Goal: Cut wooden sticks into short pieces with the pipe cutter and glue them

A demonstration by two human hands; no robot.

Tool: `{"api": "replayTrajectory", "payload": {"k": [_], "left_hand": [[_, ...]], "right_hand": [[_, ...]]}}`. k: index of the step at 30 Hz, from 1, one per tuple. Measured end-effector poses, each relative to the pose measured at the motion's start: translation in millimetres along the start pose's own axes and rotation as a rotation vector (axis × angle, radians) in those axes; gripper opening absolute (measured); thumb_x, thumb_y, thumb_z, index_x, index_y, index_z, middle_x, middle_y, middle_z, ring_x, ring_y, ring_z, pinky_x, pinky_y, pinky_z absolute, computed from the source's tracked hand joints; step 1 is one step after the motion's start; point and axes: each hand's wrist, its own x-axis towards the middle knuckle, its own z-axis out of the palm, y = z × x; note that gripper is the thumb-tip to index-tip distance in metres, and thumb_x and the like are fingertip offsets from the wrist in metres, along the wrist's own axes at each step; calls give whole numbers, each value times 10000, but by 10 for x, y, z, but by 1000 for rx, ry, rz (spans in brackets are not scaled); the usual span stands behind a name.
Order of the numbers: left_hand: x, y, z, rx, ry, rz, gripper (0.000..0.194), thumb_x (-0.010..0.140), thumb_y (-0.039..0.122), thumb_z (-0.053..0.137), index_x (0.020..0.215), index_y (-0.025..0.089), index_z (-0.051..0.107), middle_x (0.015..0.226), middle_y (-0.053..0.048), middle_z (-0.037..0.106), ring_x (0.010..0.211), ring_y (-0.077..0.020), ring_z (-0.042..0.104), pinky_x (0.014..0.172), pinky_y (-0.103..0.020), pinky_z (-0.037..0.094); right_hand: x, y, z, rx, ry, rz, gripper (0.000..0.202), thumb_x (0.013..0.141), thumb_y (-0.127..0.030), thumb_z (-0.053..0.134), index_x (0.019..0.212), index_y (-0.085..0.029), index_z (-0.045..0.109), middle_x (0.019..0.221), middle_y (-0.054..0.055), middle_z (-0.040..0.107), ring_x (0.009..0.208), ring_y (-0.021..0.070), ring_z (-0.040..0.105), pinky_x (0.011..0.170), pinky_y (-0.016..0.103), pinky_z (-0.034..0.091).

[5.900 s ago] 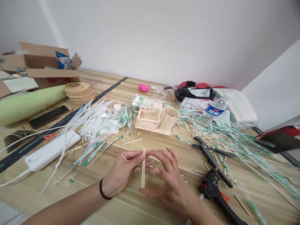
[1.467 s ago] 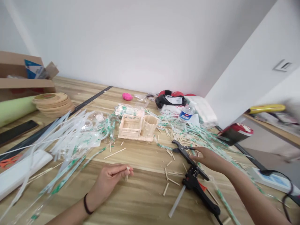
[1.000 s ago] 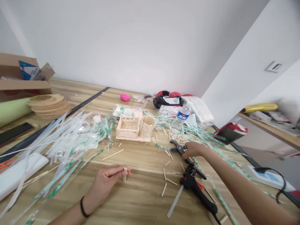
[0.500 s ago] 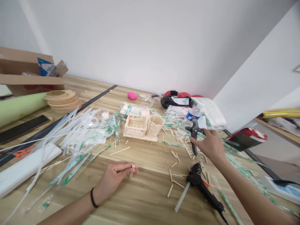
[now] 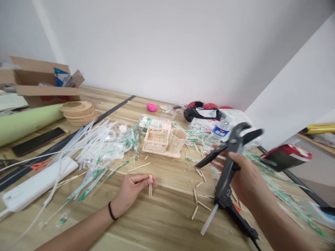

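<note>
My left hand is closed in a pinch around two short wooden sticks, held side by side and pointing down above the table. My right hand grips dark grey and black shears, whose arms are spread apart. Just below them, a black hot glue gun lies on the table with a clear glue stick reaching out from it. Farther back stands a small stick-built box beside a round stick cup; both are on one stick base.
Loose cut sticks are scattered near the glue gun. Clear glue sticks and wrappers spread to the left, by a white power strip and orange scissors. A water bottle stands behind my right hand.
My right hand has lifted the shears up and closer to me, turning them. The two sticks in my left hand now hang more upright. The view has shifted slightly.
</note>
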Motion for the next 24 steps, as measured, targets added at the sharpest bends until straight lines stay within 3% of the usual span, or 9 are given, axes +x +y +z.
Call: {"api": "replayTrajectory", "payload": {"k": [3,8,11,14,18,24], "left_hand": [[-27,24,6,17,-32,22,146,770,266,661,714,190,773,753,-31,776,759,-194,696,725,-240,518],[-73,42,21,34,-83,65,142,790,246,647,749,209,778,811,-24,773,768,-172,689,714,-217,508],[-84,43,23,47,-94,88,149,804,235,634,766,215,777,826,-20,773,782,-164,689,719,-208,507],[-89,48,20,64,-92,100,151,807,230,633,761,213,775,829,-19,774,787,-162,689,728,-205,506],[-80,46,11,90,-91,113,165,813,242,628,739,212,773,821,-15,772,780,-163,687,729,-206,503],[-63,32,9,81,-87,102,172,815,250,621,742,201,769,815,-30,770,786,-185,687,739,-236,515]], "right_hand": [[-218,77,160,114,-203,230,346,786,-457,571,954,-181,696,1023,105,692,969,296,635,889,439,475],[-535,137,387,22,-351,218,443,751,-507,641,1047,-177,660,806,63,695,794,233,636,697,347,519],[-691,189,542,94,-403,296,449,747,-505,651,1057,-180,657,776,41,676,767,195,615,695,305,496],[-732,276,648,270,-359,460,434,740,-470,672,1067,-185,660,845,45,681,816,196,627,779,320,480],[-561,332,618,518,-179,479,340,640,-276,765,956,-181,687,792,11,648,753,168,619,777,303,485],[-339,111,435,767,-305,527,225,705,-239,607,910,-167,667,820,45,619,755,175,592,717,306,496]]}}
